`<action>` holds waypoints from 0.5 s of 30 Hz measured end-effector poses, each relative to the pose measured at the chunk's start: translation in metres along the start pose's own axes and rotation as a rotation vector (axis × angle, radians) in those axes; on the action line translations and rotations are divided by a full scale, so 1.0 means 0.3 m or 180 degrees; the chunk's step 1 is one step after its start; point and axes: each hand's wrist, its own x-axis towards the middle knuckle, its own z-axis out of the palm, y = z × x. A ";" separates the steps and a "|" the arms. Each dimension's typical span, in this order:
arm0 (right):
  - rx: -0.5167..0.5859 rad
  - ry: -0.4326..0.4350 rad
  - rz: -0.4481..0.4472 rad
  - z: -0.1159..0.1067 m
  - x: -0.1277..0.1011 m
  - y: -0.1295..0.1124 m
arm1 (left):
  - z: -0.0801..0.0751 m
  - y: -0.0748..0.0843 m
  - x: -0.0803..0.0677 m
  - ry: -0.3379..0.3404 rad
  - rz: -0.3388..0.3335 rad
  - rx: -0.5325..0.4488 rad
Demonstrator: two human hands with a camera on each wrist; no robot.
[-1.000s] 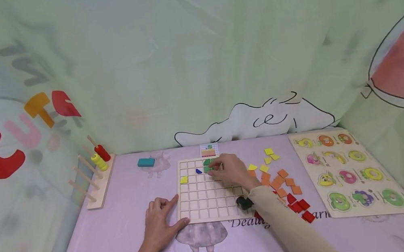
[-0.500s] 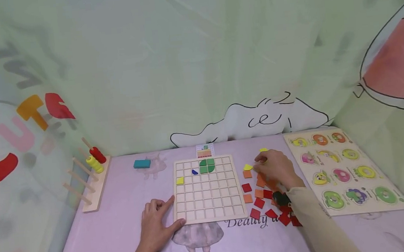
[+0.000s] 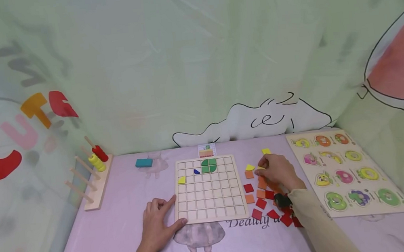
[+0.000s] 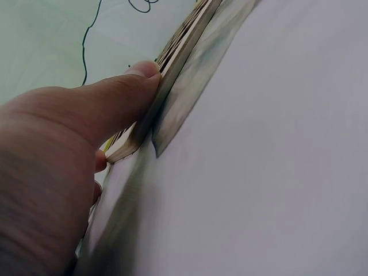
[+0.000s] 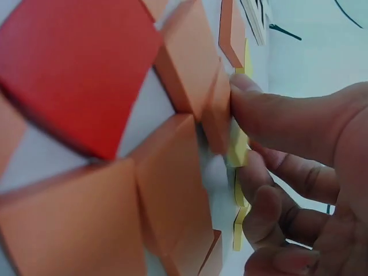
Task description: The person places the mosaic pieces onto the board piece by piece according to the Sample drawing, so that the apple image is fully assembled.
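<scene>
A square wooden grid board (image 3: 208, 194) lies on the table. On it sit a yellow square tile (image 3: 181, 180), a small blue piece (image 3: 196, 171) and several green rounded tiles (image 3: 209, 166). My left hand (image 3: 159, 218) rests at its near left corner, straight thumb on the front edge and index finger at the left side; the left wrist view shows the thumb (image 4: 123, 95) pressing the wooden edge. Right of the board, my right hand (image 3: 277, 171) pinches a yellow tile (image 5: 237, 150) between thumb and fingers, low beside the orange tiles (image 5: 172, 184).
Red tiles (image 3: 256, 213) and other yellow tiles (image 3: 250, 167) lie scattered nearby. A small picture card (image 3: 207, 150) stands behind the board. Farther out are a fruit puzzle board (image 3: 349, 172) at right, a peg rack (image 3: 98, 186) with beads at left, and a teal block (image 3: 144, 163).
My right hand has left the green tiles on the board and moved right to the loose tiles, where it now takes a yellow one. My left hand stays at the board's corner.
</scene>
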 end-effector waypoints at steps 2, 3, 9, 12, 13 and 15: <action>0.0042 -0.0009 -0.0023 -0.002 -0.002 0.001 | 0.002 0.000 0.000 0.0002 0.0011 -0.0009; 0.0079 -0.0009 -0.0034 -0.003 -0.003 0.002 | 0.003 0.000 0.000 0.0004 0.0017 -0.0010; 0.0385 0.0104 -0.0338 0.000 0.004 0.013 | 0.004 -0.003 0.000 0.0015 0.0024 -0.0032; 0.0505 0.0206 -0.0590 0.019 0.018 0.012 | 0.003 -0.003 0.001 0.0019 0.0024 -0.0017; 0.0557 0.0231 -0.0645 0.028 0.021 0.007 | 0.002 -0.003 0.002 0.0013 0.0015 -0.0014; 0.0737 0.0274 -0.0674 0.048 0.024 -0.012 | 0.001 -0.001 0.002 0.0004 0.0011 0.0006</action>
